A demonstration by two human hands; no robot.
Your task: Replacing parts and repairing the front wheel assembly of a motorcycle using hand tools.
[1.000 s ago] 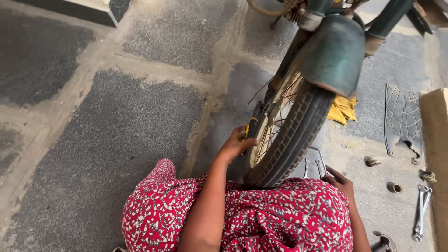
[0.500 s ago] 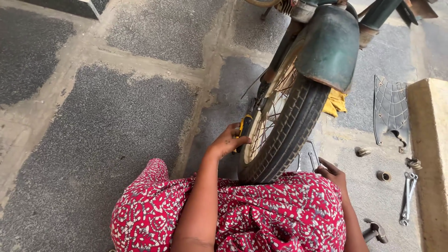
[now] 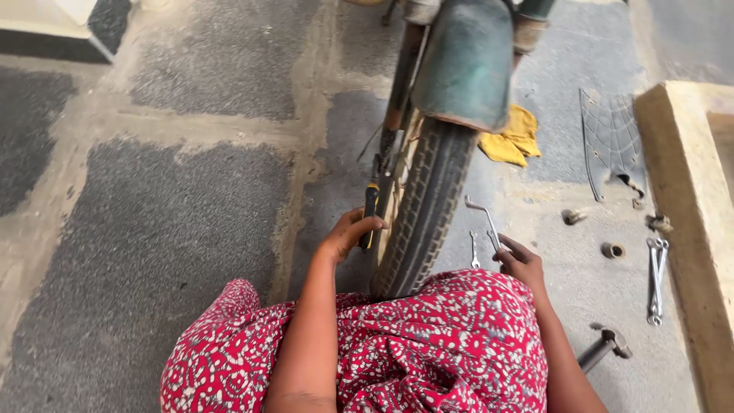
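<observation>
At frame centre, the left hand [image 3: 348, 235] grasps a black-and-yellow screwdriver [image 3: 370, 216] beside the motorcycle wheel [image 3: 428, 206], its tip hidden. The right hand [image 3: 522, 262] grips a bent metal wrench [image 3: 484, 220].

Left hand [image 3: 348, 235] closes its grip on a black-and-yellow screwdriver [image 3: 369, 216] beside the motorcycle wheel [image 3: 424, 206]; right hand [image 3: 520, 262] holds a bent metal wrench [image 3: 483, 218]; spanners [image 3: 655, 279] lie on the floor [image 3: 176, 229].

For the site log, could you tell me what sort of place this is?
Probably an outdoor, street-side repair spot: a motorcycle wheel stands on paved stone ground, with spanners and a hammer lying loose beside it.
</observation>
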